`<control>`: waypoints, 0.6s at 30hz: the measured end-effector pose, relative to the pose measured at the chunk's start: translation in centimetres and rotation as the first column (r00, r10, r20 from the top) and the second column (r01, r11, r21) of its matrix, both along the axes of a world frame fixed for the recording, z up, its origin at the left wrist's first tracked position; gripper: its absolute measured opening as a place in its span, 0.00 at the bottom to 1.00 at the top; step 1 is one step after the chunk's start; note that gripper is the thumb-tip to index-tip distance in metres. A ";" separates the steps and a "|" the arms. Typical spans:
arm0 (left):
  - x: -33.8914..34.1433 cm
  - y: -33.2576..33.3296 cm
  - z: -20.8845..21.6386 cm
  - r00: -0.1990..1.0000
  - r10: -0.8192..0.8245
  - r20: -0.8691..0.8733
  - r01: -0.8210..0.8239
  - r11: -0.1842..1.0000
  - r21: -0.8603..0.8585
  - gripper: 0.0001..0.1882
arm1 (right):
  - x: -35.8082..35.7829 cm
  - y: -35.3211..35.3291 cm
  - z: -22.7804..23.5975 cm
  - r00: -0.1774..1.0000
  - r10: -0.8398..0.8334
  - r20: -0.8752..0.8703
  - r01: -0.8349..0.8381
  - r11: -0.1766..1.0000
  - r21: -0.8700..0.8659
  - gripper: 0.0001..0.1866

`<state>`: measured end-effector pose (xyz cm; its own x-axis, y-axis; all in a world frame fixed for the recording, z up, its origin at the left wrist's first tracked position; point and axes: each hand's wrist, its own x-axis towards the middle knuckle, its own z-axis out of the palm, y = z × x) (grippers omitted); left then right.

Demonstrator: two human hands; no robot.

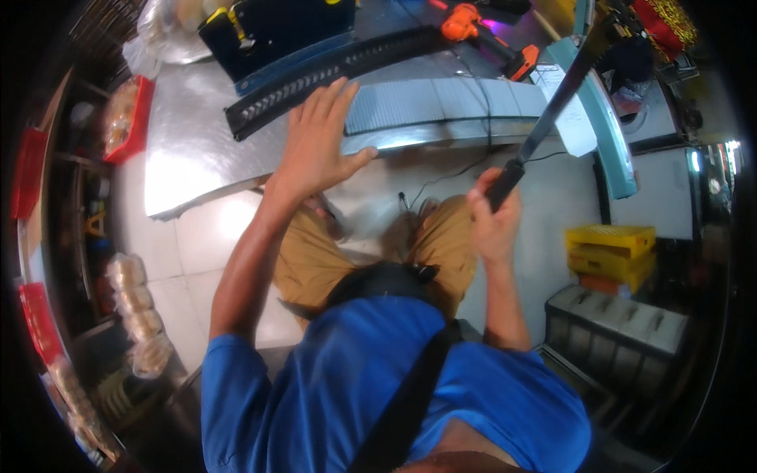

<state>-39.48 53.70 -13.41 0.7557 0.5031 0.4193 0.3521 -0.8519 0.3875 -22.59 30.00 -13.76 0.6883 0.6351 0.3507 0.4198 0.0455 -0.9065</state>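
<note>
My left hand (319,134) rests with its fingers stretched out at the left end of a long pale strip (441,104) with fine crosswise ridges. This strip lies along the near edge of the metal table (189,126). My right hand (497,209) is wrapped round the black handle of a long narrow knife (552,114). Its dark blade points up and away to the right, past the strip's right end. Just beyond my left fingertips lies a black slotted channel (292,96).
An orange and black power tool (464,24) lies at the back. To the right are a teal beam (607,130), a white sheet (576,126), yellow crates (611,248) and a grey-lidded box (619,315). A dark cable (485,110) crosses the strip. A red crate (138,122) stands left.
</note>
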 end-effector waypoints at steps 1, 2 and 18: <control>-0.3 0.4 -0.1 1.000 -0.017 -0.009 0.017 1.000 -0.022 0.43 | 0.1 0.1 0.2 0.987 -0.024 -0.156 0.027 0.999 0.017 0.08; -0.5 0.5 0.1 0.999 -0.036 -0.017 0.035 0.998 -0.048 0.43 | 0.0 0.1 0.3 0.950 -0.049 -0.308 0.059 0.998 0.023 0.07; -3.0 -3.4 -0.1 0.935 0.025 0.354 0.051 0.978 -0.203 0.21 | -7.1 3.0 0.7 0.827 0.373 -0.421 -0.367 0.925 0.100 0.25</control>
